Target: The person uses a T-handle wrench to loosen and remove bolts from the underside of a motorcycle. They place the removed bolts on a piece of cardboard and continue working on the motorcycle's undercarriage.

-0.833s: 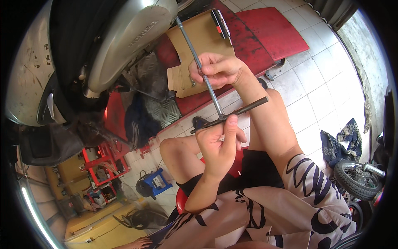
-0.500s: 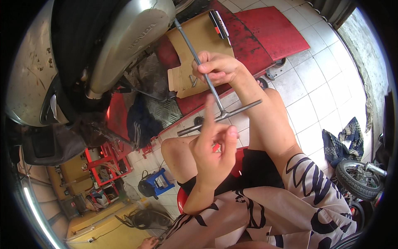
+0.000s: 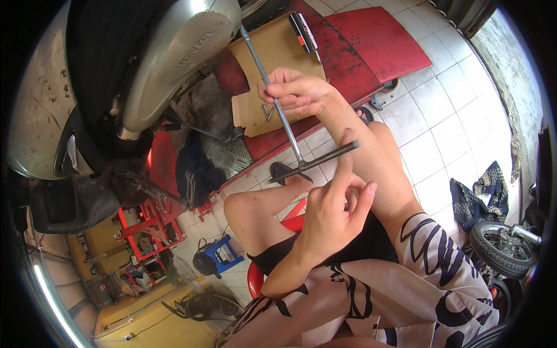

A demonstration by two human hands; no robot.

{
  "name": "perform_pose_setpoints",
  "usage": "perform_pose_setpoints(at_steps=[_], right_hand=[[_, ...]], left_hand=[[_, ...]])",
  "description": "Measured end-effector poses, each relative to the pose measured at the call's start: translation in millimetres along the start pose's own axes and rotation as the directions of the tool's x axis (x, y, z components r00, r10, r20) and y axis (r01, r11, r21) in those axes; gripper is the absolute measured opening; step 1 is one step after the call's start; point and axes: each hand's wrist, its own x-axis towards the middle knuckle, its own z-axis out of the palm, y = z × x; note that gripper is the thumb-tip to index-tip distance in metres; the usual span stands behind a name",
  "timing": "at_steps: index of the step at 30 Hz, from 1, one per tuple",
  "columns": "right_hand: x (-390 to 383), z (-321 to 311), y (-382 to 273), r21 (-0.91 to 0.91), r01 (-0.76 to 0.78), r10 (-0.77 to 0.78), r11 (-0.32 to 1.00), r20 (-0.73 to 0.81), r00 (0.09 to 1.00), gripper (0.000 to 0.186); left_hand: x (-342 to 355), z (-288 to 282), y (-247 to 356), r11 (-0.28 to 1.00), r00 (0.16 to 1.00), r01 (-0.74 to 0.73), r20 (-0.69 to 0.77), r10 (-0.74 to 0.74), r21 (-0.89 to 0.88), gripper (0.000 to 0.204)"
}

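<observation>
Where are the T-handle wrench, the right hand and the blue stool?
T-handle wrench (image 3: 285, 124): head view, on its long shaft.
Right hand (image 3: 296, 93): head view, knuckles gripping the shaft.
Blue stool (image 3: 223, 250): head view, on its seat.

Long metal T-handle wrench (image 3: 278, 110), tilted, gripped mid-shaft.

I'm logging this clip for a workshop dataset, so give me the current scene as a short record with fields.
Setting: tiled workshop floor, silver scooter body raised on the person's left
Tool: long metal T-handle wrench, shaft running up toward the scooter
Right hand: gripped around the wrench shaft
Left hand: open, index fingertip touching the crossbar
Nearby: red metal ramp, brown cardboard sheet, small spoked wheel, dark patterned rag
</observation>
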Motion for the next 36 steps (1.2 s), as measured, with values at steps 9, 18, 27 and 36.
perform_pose_setpoints(at_steps=[9,18,27,36], right_hand=[[0,0,-2,0.118,0.077,-0.071,0.99,-0.052,0.996,0.029],[2,0,-2,0.123,0.12,-0.105,0.985,-0.125,0.987,0.028],[10,1,7,0.07,0.11,-0.095,0.991,-0.189,0.977,0.029],[11,-2,8,0.14,0.113,-0.079,0.984,-0.225,0.971,0.026]], left_hand=[[-35,17,-24,0.955,0.927,0.29,-0.228,-0.297,-0.062,0.072],[-30,-16,-9,0.993,0.902,0.12,-0.421,-0.1,0.021,0.07],[-22,-15,-5,0.989,0.985,0.113,-0.12,-0.124,-0.094,0.072],[-37,-2,-26,0.949,0.928,0.294,-0.204,-0.311,-0.113,0.067]])
